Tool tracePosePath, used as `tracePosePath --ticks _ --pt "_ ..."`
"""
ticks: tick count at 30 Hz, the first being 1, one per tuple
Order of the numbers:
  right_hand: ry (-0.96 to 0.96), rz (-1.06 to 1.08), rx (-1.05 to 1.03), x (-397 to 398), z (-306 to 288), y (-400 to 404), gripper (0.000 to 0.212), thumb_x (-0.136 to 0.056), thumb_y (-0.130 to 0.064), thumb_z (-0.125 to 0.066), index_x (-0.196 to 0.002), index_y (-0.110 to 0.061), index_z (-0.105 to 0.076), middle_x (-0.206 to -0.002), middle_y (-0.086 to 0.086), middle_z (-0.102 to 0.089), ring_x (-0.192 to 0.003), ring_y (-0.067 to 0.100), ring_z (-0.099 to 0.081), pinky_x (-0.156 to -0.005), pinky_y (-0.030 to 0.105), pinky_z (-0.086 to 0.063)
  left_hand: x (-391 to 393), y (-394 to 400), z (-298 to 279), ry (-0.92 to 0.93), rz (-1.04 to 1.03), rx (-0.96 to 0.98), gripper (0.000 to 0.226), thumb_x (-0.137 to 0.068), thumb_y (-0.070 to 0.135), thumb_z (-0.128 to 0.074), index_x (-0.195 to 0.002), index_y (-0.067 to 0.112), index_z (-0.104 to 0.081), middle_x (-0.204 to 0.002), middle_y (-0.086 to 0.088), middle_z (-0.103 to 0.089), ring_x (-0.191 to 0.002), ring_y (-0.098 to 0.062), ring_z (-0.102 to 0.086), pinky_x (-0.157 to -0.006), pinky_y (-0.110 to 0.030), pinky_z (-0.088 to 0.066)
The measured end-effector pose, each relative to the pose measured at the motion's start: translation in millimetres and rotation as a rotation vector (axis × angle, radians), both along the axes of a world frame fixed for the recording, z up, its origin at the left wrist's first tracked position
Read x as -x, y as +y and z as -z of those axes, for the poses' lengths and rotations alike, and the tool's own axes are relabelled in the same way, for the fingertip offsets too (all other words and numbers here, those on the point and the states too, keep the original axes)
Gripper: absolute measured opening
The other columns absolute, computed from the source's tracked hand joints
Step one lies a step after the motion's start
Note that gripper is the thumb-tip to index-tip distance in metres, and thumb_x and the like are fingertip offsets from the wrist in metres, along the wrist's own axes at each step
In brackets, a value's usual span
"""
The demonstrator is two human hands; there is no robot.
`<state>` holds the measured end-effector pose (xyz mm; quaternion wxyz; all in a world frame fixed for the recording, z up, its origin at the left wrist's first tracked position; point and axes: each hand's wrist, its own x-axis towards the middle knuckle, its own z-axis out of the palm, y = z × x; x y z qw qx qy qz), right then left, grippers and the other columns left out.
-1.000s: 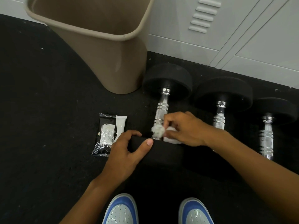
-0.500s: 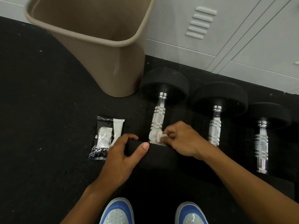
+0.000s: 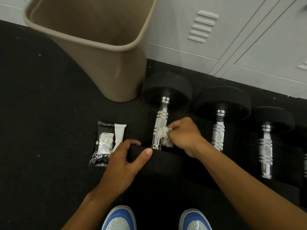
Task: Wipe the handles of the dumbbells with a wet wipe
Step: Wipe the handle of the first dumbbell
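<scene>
- The right hand (image 3: 183, 136) pinches a crumpled white wet wipe (image 3: 163, 133) and presses it against the right side of the chrome handle (image 3: 159, 127) of the leftmost dumbbell (image 3: 166, 90), just above the lower smooth end of the bar.
- Half a second ago the wipe sat lower, close to the near weight; now it is a little higher on the handle, by the lower set of grooves, and more of its crumpled cloth shows.
- The left hand (image 3: 123, 163) grips the top edge of the near black weight (image 3: 166, 163) of that dumbbell, fingers curled over the far side and thumb laid flat along the near face. Its hold looks the same as in both earlier frames.
- The dumbbell lies on the black floor (image 3: 41, 113) with its handle pointing away from the person, its far weight just beside the foot of the tan bin (image 3: 99, 55).
- Two more dumbbells lie to the right in a row: the middle one (image 3: 219, 130) just behind the right wrist, the third (image 3: 265, 146) farther right. No hand touches their handles.
- A dark packet of wipes (image 3: 103, 143) with a white flap lies on the floor just left of the left hand, in the same spot as before.
- Pale metal lockers (image 3: 232, 39) stand behind the row of dumbbells.
- Blue and grey shoes (image 3: 119, 219) show at the bottom edge.
</scene>
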<state>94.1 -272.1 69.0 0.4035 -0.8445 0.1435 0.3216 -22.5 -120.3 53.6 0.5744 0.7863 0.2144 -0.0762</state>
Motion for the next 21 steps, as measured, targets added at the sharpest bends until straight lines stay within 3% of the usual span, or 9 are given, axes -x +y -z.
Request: tracePosePath --ticks 3,5,7,11,13,16,19,21 --pt "-0.134 -0.037 0.048 11 -7 -2 0.014 -0.086 -0.013 -0.060 -0.076 -0.015 -0.071 -0.072 0.004 -0.071 -0.063 0.009 -0.067 -0.050 0.014 -0.050 0 0 0 -0.007 -0.007 -0.008 0.054 -0.059 0.071 -0.055 -0.094 0.031 -0.062 -0.093 0.011 -0.064 -0.086 0.003 -0.059 -0.067 -0.007 -0.043" --pt "-0.065 -0.108 0.065 23 -9 -3 0.013 -0.085 -0.016 -0.063 -0.075 -0.016 -0.072 -0.073 0.002 -0.071 -0.066 0.011 -0.067 -0.052 0.018 -0.051 1 1 0 -0.013 -0.004 -0.017 0.054 -0.059 0.071 -0.054 -0.095 0.031 -0.061 -0.094 0.011 -0.064 -0.087 0.004 -0.059 -0.067 -0.006 -0.043" --pt "-0.017 -0.037 0.036 15 -6 -1 0.016 -0.082 -0.010 -0.064 -0.068 -0.015 -0.070 -0.068 0.005 -0.071 -0.062 0.015 -0.068 -0.058 0.027 -0.058 0 0 -1 -0.003 0.001 -0.016 0.055 -0.059 0.072 -0.054 -0.095 0.031 -0.061 -0.094 0.010 -0.064 -0.086 0.004 -0.059 -0.068 -0.009 -0.045" --pt "-0.175 0.048 0.067 -7 -14 4 0.009 -0.084 -0.006 -0.062 -0.079 -0.011 -0.068 -0.080 0.004 -0.067 -0.070 0.011 -0.065 -0.046 0.012 -0.047 0 -1 -2 0.009 0.012 -0.012 0.057 -0.058 0.073 -0.054 -0.096 0.031 -0.061 -0.094 0.012 -0.063 -0.086 0.005 -0.059 -0.068 -0.009 -0.045" --pt "-0.223 0.018 0.062 8 -13 4 0.012 -0.084 -0.009 -0.061 -0.077 -0.010 -0.070 -0.075 0.006 -0.069 -0.070 0.013 -0.067 -0.053 0.017 -0.052 1 -2 -2 0.013 0.002 -0.004 0.056 -0.058 0.073 -0.055 -0.096 0.031 -0.061 -0.094 0.012 -0.063 -0.086 0.004 -0.059 -0.069 -0.011 -0.046" --pt "-0.140 0.034 0.053 20 -10 2 0.011 -0.082 -0.012 -0.064 -0.073 -0.013 -0.070 -0.075 0.007 -0.071 -0.069 0.016 -0.068 -0.062 0.024 -0.057 1 -1 -3 0.007 -0.009 -0.011 0.056 -0.058 0.072 -0.055 -0.095 0.031 -0.061 -0.093 0.011 -0.063 -0.085 0.004 -0.059 -0.068 -0.010 -0.046" --pt "-0.249 0.147 0.049 -5 -6 3 0.015 -0.082 -0.011 -0.063 -0.069 -0.019 -0.066 -0.080 0.007 -0.070 -0.079 0.018 -0.067 -0.070 0.029 -0.058 0 -1 -3 0.006 0.001 -0.015 0.054 -0.059 0.072 -0.055 -0.094 0.031 -0.061 -0.092 0.011 -0.063 -0.084 0.003 -0.060 -0.069 -0.012 -0.047" --pt "-0.318 0.108 0.046 -10 -9 6 0.017 -0.083 -0.012 -0.063 -0.069 -0.021 -0.064 -0.083 0.006 -0.068 -0.092 0.019 -0.063 -0.073 0.027 -0.056 0 -1 -2 0.012 0.007 -0.025 0.056 -0.059 0.073 -0.055 -0.096 0.031 -0.061 -0.093 0.012 -0.063 -0.084 0.003 -0.060 -0.071 -0.016 -0.048"
